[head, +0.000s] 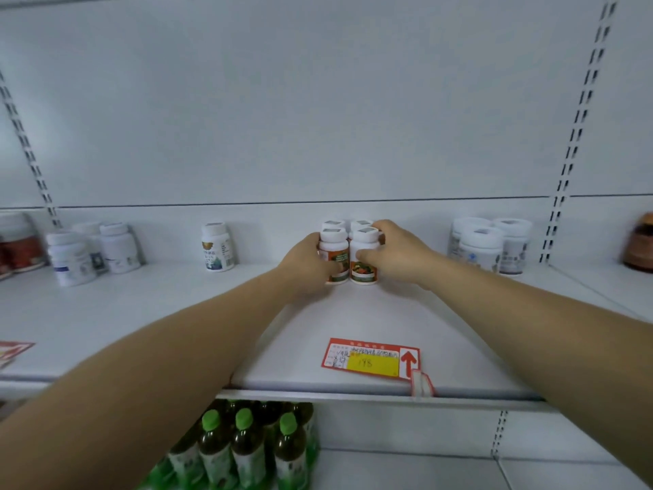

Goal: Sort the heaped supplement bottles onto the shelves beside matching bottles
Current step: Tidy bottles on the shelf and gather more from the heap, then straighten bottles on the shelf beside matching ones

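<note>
Several white supplement bottles with orange vegetable labels stand in a tight cluster at the back middle of the white shelf (pixel 353 313). My left hand (pixel 307 261) grips the front left bottle (pixel 335 254), fingers curled round its side. My right hand (pixel 395 254) grips the front right bottle (pixel 364 265), thumb across its front and fingers over the cap. Two more bottles (pixel 348 225) of the same kind stand behind these, mostly hidden. All stand upright.
A lone white bottle (pixel 217 247) stands left of the cluster, with white bottles (pixel 92 252) and a red jar (pixel 19 244) further left. Grey-labelled white bottles (pixel 491 244) stand to the right, a brown jar (pixel 641 245) beyond. A red price tag (pixel 371 358) lies near the shelf edge. Green-capped drink bottles (pixel 243 447) fill the shelf below.
</note>
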`<action>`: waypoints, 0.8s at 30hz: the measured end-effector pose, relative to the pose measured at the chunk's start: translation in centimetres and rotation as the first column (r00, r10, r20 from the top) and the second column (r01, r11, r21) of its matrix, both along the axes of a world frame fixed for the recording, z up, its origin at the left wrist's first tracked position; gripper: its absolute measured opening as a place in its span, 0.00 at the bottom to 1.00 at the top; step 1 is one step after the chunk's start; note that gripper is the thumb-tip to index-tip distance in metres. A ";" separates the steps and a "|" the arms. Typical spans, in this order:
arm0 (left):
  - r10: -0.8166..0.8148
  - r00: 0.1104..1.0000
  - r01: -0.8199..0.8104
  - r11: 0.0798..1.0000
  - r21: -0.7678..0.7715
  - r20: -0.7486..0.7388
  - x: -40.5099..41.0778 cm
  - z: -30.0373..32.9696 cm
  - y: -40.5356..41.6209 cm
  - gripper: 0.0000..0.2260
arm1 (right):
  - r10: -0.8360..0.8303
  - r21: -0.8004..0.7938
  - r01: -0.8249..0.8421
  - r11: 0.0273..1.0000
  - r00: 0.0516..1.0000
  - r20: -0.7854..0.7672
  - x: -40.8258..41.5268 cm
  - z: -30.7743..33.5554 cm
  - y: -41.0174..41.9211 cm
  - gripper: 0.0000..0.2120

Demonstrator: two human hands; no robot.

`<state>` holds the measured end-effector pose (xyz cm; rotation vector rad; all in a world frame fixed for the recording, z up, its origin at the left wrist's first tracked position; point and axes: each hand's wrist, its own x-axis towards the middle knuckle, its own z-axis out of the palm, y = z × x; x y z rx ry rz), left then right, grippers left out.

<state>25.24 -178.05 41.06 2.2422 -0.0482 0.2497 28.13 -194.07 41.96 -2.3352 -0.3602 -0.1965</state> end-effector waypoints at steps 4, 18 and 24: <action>0.015 0.992 0.003 0.990 0.140 -0.128 -1.0 1.8 1.7 0.34 | -0.027 -0.141 0.034 0.989 0.998 0.049 -1.0 2.3 0.1 0.34; 0.260 0.961 -0.161 0.802 0.575 -0.094 -22.6 3.8 28.1 0.29 | 0.448 -0.442 -0.348 0.827 0.882 0.144 -12.9 6.5 31.4 0.28; 0.520 0.842 -0.352 0.729 0.587 -0.142 -35.4 0.3 45.0 0.29 | 0.704 -0.472 -0.579 0.665 0.697 0.137 -23.7 4.4 53.1 0.26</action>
